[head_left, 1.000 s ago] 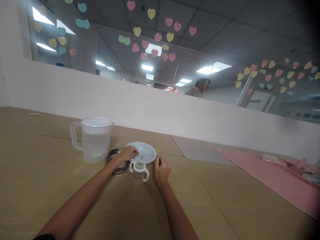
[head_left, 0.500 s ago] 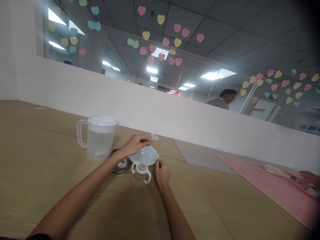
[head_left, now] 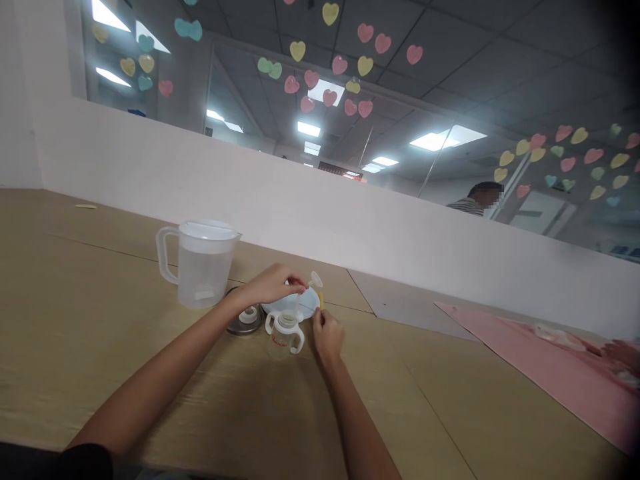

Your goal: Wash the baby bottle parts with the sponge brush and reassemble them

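My left hand [head_left: 280, 283] is closed in a pinch on a translucent straw-like piece [head_left: 316, 279] with a round flared top. Its thin stem points down over a pale blue bowl [head_left: 309, 304]. My right hand [head_left: 329, 335] is closed around a thin yellow stick [head_left: 321, 300], whose upper end shows beside the bowl; its lower part is hidden. Between the hands stands a clear baby bottle [head_left: 281, 343] with two white handles and an uncapped threaded neck. Left of it, a white ring-shaped cap [head_left: 248, 316] lies on a dark round metal lid or dish [head_left: 246, 328], partly behind my left wrist.
A lidded translucent pitcher [head_left: 204, 270] stands back left. On the right lies a pink mat [head_left: 530, 360] with clear plastic on it and another person's hand [head_left: 621, 352]. A white wall [head_left: 350, 240] with windows borders the table; a person stands beyond.
My left hand has moved slightly right with the straw-like piece, whose stem now hangs more upright, closer to my right hand. My right hand keeps its hold; the camera view has shifted a little.
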Tool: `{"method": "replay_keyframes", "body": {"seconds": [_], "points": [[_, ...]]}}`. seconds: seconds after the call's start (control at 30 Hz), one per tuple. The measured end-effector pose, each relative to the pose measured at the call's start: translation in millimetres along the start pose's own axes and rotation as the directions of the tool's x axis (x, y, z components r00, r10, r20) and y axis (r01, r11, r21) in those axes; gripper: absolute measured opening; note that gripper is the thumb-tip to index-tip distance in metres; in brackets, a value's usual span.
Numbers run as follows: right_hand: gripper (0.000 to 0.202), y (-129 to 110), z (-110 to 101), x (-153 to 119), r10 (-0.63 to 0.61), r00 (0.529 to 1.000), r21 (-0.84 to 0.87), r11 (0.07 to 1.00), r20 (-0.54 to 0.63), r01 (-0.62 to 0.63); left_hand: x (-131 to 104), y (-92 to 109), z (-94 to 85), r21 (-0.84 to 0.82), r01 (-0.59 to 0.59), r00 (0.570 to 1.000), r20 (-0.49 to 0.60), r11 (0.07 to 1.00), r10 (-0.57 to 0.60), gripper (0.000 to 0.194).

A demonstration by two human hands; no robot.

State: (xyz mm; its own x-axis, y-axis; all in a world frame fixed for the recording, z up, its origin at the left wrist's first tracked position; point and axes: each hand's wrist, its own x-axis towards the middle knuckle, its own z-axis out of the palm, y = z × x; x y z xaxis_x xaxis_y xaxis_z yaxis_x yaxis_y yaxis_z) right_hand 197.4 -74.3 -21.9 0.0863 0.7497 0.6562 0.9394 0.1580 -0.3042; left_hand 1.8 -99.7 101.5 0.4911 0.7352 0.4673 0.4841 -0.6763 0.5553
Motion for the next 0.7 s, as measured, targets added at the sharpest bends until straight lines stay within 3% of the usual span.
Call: {"method": "replay_keyframes", "body": {"seconds": [0.7], "points": [[0.048,-0.1,-1.8,-0.8,-0.037,0.999,-0.017,0.999,0.036,0.037,1.7,-4.4,-7.3,0.022,0.053,0.999,0.003,0.998,-0.053,0.032]]}}
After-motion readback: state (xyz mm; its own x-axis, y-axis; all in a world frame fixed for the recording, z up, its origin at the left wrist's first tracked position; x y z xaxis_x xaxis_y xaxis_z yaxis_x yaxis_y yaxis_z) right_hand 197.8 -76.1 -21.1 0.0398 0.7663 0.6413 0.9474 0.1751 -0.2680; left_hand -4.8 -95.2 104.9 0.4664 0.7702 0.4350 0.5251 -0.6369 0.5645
